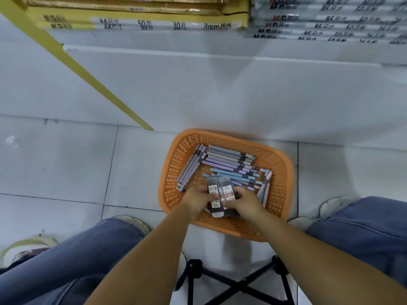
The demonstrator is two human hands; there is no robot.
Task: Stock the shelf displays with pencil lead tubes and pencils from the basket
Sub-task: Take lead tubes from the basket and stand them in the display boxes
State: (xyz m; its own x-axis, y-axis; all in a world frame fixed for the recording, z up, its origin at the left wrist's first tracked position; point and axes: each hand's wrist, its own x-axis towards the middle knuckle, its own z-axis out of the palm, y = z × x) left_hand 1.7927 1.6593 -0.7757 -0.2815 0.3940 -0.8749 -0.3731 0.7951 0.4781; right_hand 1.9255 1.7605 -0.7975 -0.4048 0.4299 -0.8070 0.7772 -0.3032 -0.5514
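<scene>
An orange plastic basket (279,172) stands on the tiled floor between my knees. Inside lie several pastel pencils (229,160) in purple, blue and grey, some stacked along the left wall. Both hands reach into the near half of the basket. My left hand (196,198) and my right hand (245,200) together hold a small bunch of dark pencil lead tubes (220,190) with white labels, fingers curled round them from either side. More dark tubes lie under the hands, mostly hidden.
A white shelf base (198,89) rises right behind the basket, with a yellow upright (88,73) slanting on the left. Packs of paper (143,24) fill the shelf above. My legs in jeans (66,267) flank a black folding stool (237,280).
</scene>
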